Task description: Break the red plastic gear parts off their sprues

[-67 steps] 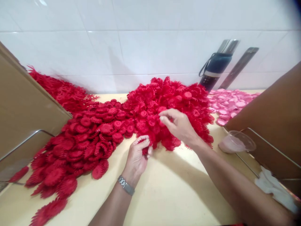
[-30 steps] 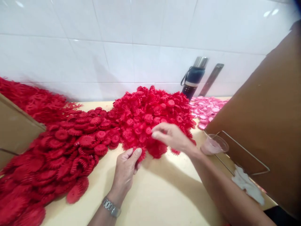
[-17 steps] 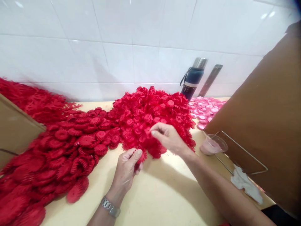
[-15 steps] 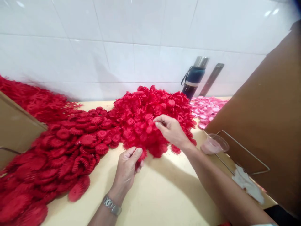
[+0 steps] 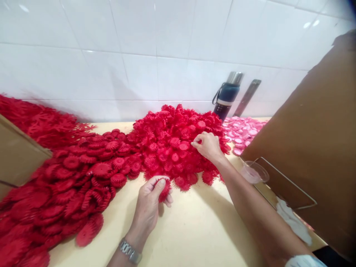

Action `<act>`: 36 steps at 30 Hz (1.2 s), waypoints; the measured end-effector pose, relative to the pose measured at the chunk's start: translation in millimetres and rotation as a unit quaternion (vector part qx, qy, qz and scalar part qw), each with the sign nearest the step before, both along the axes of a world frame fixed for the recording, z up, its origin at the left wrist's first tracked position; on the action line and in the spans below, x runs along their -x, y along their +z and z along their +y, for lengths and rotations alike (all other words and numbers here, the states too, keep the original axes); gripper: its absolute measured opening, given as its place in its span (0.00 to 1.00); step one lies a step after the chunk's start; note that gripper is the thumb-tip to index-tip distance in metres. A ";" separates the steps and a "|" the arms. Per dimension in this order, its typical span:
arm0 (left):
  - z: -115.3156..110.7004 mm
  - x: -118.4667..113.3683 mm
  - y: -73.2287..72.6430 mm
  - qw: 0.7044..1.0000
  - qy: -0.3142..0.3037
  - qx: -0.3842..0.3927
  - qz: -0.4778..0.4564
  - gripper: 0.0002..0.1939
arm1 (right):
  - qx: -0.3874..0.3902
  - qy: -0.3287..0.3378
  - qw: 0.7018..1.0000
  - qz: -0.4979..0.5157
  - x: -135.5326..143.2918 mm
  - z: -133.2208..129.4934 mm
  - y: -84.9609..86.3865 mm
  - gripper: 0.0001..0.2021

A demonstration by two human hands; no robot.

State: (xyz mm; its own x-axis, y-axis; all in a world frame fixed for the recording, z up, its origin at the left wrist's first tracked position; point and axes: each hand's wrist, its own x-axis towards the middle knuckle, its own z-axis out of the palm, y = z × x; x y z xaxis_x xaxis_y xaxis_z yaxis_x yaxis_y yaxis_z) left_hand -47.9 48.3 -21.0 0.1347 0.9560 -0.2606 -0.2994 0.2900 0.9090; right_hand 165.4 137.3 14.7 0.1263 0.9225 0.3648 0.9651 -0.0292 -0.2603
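My left hand (image 5: 148, 202) pinches a red petal-edged flower piece (image 5: 166, 190) between thumb and fingers, above the pale table. Farther forward, my right hand (image 5: 208, 145) hovers over the right part of a heap of small red flower pieces (image 5: 167, 139). Its thumb and forefinger are closed together, and whatever sits between the tips is too small to make out. On the left, larger red scalloped discs (image 5: 101, 168) lie in a long overlapping pile that meets the heap.
A blue flask (image 5: 228, 94) and a dark upright strip (image 5: 247, 98) stand by the tiled wall. Pink pieces (image 5: 241, 131) lie beneath them. At right are a clear plastic cup (image 5: 254, 172), a wire handle and a brown board (image 5: 308, 126). Feathery red pieces (image 5: 36, 120) fill the back left.
My right hand has shifted slightly right over the heap, away from my left hand. My left hand has turned a little, showing more of the flower piece. The view has tilted slightly.
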 end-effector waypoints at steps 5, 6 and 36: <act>1.0 1.2 -0.1 1.000 0.011 0.000 -0.026 0.11 | -0.105 0.011 0.993 0.043 -2.8 -5.0 4.1 0.05; 1.0 1.5 -0.3 1.000 0.014 -0.001 -0.026 0.10 | -0.119 0.019 0.990 0.071 -2.6 -8.4 6.5 0.04; -1.8 7.0 8.9 0.999 0.034 -0.012 -0.016 0.18 | 0.052 0.270 0.915 0.297 77.8 -70.5 -15.6 0.19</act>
State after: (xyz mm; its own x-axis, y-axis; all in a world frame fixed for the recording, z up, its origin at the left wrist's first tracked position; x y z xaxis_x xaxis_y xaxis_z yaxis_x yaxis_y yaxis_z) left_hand -54.9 46.5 -12.1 0.0779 0.9693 -0.2331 -0.3473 0.2456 0.9050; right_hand 87.6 66.7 -0.9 -0.2104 0.9349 0.2858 0.5360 0.3548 -0.7661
